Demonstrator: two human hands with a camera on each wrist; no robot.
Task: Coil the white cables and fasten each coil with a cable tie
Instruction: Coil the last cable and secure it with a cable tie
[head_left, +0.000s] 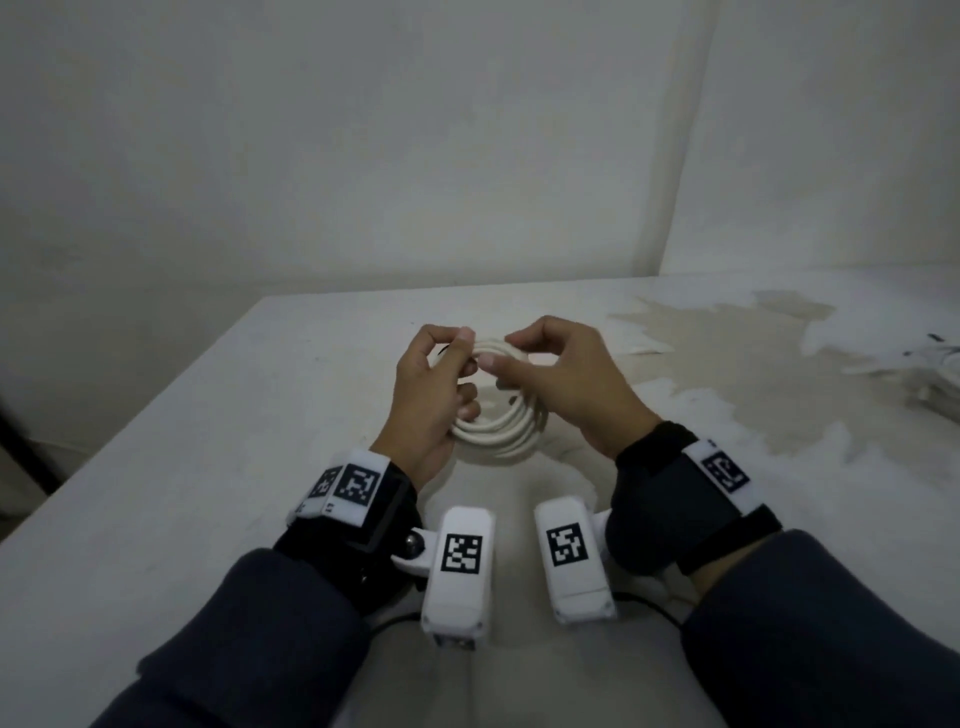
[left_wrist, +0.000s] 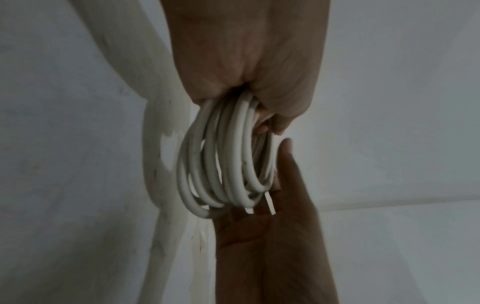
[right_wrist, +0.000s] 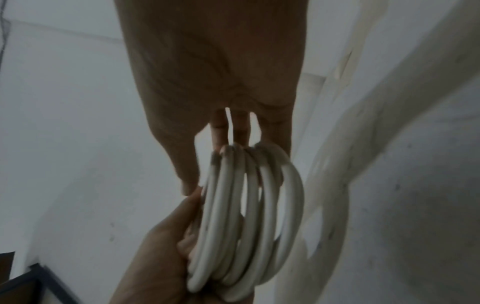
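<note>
Together, the left hand (head_left: 426, 395) and right hand (head_left: 563, 384) grip 1 white cable coil (head_left: 511, 428) above the table (head_left: 208, 467).

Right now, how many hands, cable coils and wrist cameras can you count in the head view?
Hands: 2, left hand and right hand, both holding the coil
White cable coils in the hands: 1, cable coil
White wrist cameras: 2, left camera and right camera
Total: 5

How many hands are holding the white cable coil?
2. The left hand grips the coil's left side, the right hand pinches its top right.
</note>
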